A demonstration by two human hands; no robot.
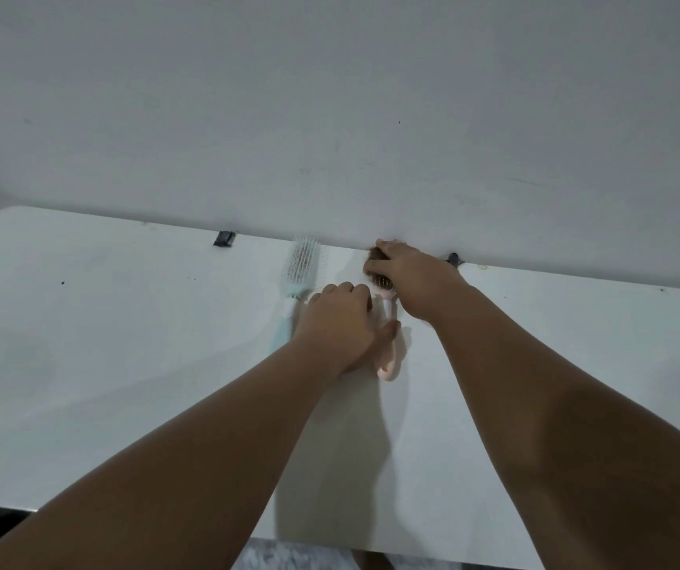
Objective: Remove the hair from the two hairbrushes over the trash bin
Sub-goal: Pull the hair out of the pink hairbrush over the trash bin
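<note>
The right hand [408, 273] covers the head of the pink brush [389, 366]. The left hand [342, 327] hides the teal brush [304, 261] handle's end.

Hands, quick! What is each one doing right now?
Left hand: closed, holding the pink brush by its handle.
Right hand: closed, fingers curled over the hair on that brush's head.

A white table [124, 364] stands against a plain grey wall [330, 96] (dim, even light).
</note>
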